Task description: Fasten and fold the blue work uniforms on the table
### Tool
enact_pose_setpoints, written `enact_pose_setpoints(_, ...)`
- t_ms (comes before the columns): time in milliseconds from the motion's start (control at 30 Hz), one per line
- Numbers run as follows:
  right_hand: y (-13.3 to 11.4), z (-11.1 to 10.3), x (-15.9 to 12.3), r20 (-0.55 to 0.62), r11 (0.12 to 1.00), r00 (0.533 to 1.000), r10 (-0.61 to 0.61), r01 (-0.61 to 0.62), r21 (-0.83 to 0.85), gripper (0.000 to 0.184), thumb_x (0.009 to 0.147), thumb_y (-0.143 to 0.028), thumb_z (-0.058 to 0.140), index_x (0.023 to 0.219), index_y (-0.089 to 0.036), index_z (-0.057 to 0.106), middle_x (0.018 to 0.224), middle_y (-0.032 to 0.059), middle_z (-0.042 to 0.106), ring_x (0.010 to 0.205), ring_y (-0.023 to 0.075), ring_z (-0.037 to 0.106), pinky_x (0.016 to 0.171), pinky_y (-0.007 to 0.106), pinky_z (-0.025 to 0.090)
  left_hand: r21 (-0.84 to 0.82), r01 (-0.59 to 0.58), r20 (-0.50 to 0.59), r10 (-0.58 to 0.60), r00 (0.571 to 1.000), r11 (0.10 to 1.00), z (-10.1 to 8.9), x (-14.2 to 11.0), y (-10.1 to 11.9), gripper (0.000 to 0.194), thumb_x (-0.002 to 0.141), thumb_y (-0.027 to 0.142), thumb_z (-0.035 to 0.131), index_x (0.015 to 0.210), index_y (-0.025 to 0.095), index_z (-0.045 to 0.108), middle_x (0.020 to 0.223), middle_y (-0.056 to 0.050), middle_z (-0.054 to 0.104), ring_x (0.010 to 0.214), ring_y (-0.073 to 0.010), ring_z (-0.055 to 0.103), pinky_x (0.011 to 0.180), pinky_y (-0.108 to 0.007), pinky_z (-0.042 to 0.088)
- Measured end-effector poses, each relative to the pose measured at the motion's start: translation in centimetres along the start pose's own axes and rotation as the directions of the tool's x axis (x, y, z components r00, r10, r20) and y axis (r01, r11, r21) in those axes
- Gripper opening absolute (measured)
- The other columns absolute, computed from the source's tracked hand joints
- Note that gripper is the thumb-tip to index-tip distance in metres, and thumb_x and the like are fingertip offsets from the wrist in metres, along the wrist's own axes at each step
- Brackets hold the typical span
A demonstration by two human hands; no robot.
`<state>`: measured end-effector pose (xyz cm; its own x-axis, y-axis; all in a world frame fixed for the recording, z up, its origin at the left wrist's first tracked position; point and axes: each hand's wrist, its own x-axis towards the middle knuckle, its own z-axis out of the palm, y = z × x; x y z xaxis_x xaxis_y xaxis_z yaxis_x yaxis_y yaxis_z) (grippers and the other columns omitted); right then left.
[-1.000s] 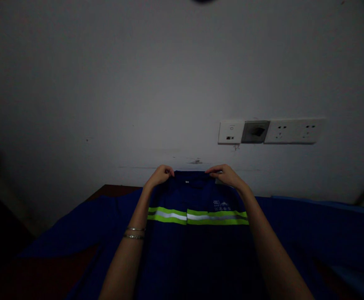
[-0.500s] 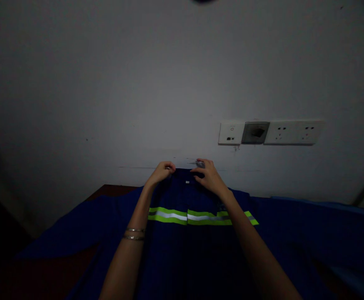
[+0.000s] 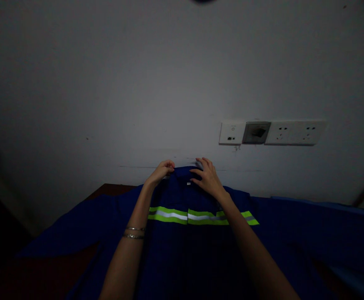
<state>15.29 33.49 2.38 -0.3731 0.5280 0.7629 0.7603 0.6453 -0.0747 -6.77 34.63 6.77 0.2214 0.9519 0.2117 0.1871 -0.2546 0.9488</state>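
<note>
A dark blue work jacket (image 3: 169,246) with yellow-green and silver reflective strips lies spread out, sleeves to both sides and collar toward the wall. My left hand (image 3: 162,171) pinches the left end of the collar (image 3: 183,171) between thumb and fingers. At the collar's right side is my right hand (image 3: 207,177), thumb and fingers apart; whether it touches the cloth is hard to see. A small white label (image 3: 188,183) shows inside the neck. Two bangles (image 3: 134,232) circle my left forearm.
A pale wall (image 3: 156,83) rises right behind the collar. White socket plates (image 3: 294,132) and a grey plate (image 3: 256,132) are set in it at the right. The dark red table (image 3: 109,190) shows at the left. Light blue cloth (image 3: 353,281) lies under the right sleeve.
The collar stands slightly higher and more of its blue cloth shows between my hands. My right hand has shifted slightly; its fingers remain apart. My left hand keeps its pinch.
</note>
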Motion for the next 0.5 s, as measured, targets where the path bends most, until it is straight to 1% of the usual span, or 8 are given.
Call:
enact_pose_setpoints(133, -0.25, 0.40, 0.00, 0.011, 1.000, 1.000, -0.028, 0.028, -0.001, 0.034, 0.070, -0.031, 0.069, 0.103, -0.028, 0.065, 0.137, 0.0086, 0.035, 0.127, 0.0337, 0.025, 0.094, 0.055, 0.033, -0.067, 0.017, 0.047, -0.013, 0.999, 0.998, 0.00, 0.04, -0.05, 0.015, 0.056, 0.008, 0.047, 0.068, 0.017, 0.047, 0.057, 0.005, 0.044, 0.049, -0.0064, 0.040, 0.049, -0.018, 0.029)
enact_pose_setpoints(267, -0.61, 0.53, 0.04, 0.023, 0.998, 0.998, -0.060, 0.059, 0.021, 0.033, 0.071, -0.031, 0.069, 0.103, -0.027, 0.065, 0.137, 0.0093, 0.036, 0.128, 0.0327, 0.024, 0.095, 0.054, 0.033, -0.096, 0.027, 0.087, -0.018, 0.996, 0.995, 0.06, -0.14, 0.02, 0.016, 0.055, 0.007, 0.048, 0.068, 0.016, 0.047, 0.057, 0.005, 0.045, 0.049, -0.0064, 0.041, 0.050, -0.018, 0.030)
enact_pose_setpoints(400, -0.82, 0.67, 0.09, 0.042, 0.997, 0.997, -0.067, 0.065, 0.042, 0.028, 0.071, -0.031, 0.069, 0.098, -0.027, 0.066, 0.134, 0.0078, 0.038, 0.127, 0.0323, 0.024, 0.094, 0.054, 0.034, -0.110, 0.036, 0.110, -0.023, 0.994, 0.993, 0.25, -0.38, 0.26, 0.017, 0.055, 0.006, 0.049, 0.069, 0.016, 0.047, 0.058, 0.005, 0.046, 0.050, -0.0063, 0.042, 0.051, -0.018, 0.030)
enact_pose_setpoints(500, -0.81, 0.87, 0.11, 0.060, 0.997, 0.996, -0.060, 0.056, 0.056, 0.023, 0.071, -0.029, 0.068, 0.094, -0.027, 0.067, 0.130, 0.0076, 0.042, 0.126, 0.0315, 0.027, 0.093, 0.054, 0.035, -0.095, 0.050, 0.118, -0.038, 0.992, 0.994, 0.35, -0.54, 0.45, 0.018, 0.055, 0.006, 0.050, 0.070, 0.016, 0.048, 0.060, 0.005, 0.047, 0.052, -0.0062, 0.043, 0.051, -0.018, 0.031)
